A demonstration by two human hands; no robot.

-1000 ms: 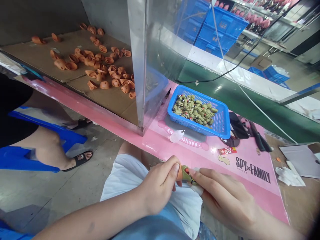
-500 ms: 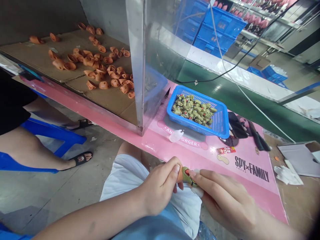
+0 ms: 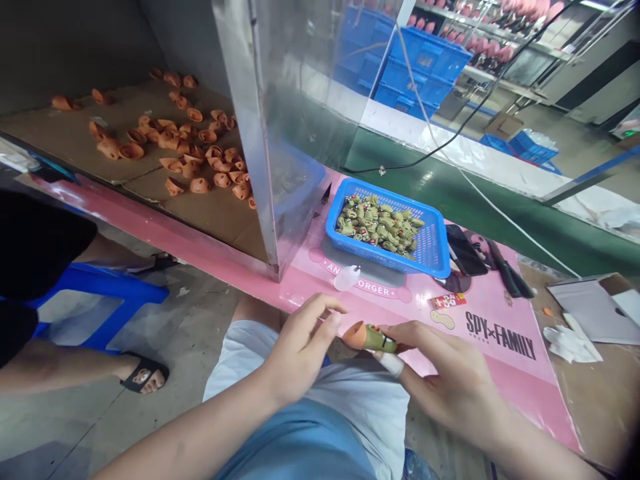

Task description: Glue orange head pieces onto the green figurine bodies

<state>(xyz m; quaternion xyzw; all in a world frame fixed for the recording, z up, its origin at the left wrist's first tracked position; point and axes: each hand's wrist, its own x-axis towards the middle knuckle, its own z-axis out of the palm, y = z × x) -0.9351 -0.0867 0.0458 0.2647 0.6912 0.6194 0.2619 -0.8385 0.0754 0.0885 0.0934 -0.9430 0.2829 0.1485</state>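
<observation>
My right hand (image 3: 440, 377) pinches a small toy piece (image 3: 370, 337), olive green with an orange end, at the front edge of the pink table mat (image 3: 500, 360). My left hand (image 3: 300, 347) is just left of the piece, fingers spread and off it, holding nothing. A blue basket (image 3: 434, 243) with several green pieces stands on the mat behind the hands. Many orange pieces (image 3: 200, 150) lie on cardboard at the far left.
A small clear bottle (image 3: 347, 277) lies in front of the basket. A metal and clear partition (image 3: 250, 133) divides the bench. Black tools (image 3: 505, 270) and white scraps (image 3: 567, 343) lie right. Another person's legs (image 3: 65, 373) and a blue stool (image 3: 100, 293) are left.
My left hand has let go of the toy piece and opened, moving slightly left. The right hand keeps the piece. The view has shifted a little to the right.
</observation>
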